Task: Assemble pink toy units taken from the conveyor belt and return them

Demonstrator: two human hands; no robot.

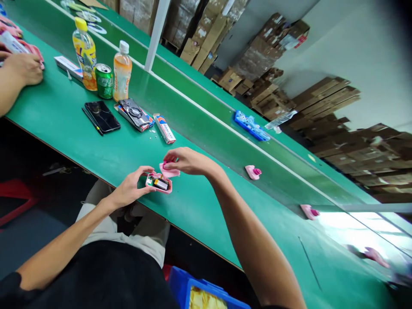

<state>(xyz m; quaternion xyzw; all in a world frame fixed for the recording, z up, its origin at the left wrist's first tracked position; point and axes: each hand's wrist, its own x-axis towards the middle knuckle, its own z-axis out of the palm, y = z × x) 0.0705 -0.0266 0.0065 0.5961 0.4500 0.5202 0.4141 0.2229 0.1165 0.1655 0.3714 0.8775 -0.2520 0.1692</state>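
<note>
My left hand (133, 185) grips the left end of an opened pink plastic housing (170, 189) just above the green bench. Inside it lie a silver battery (161, 184) with an orange end and a green circuit board (150, 180). In my right hand (183, 161) is a pink cover (170, 172) with a darker pink knob-like part, pinched between the fingers right beside the housing. Whether wires link the two halves cannot be made out.
Phones (102, 116), a small printed box (164, 128), a green can (104, 80) and two drink bottles (122, 71) stand beyond my left hand. Pink units (253, 172) sit along the bench's sunken strip. A co-worker's hand (27, 68) works at far left. A blue bin (201, 288) is below.
</note>
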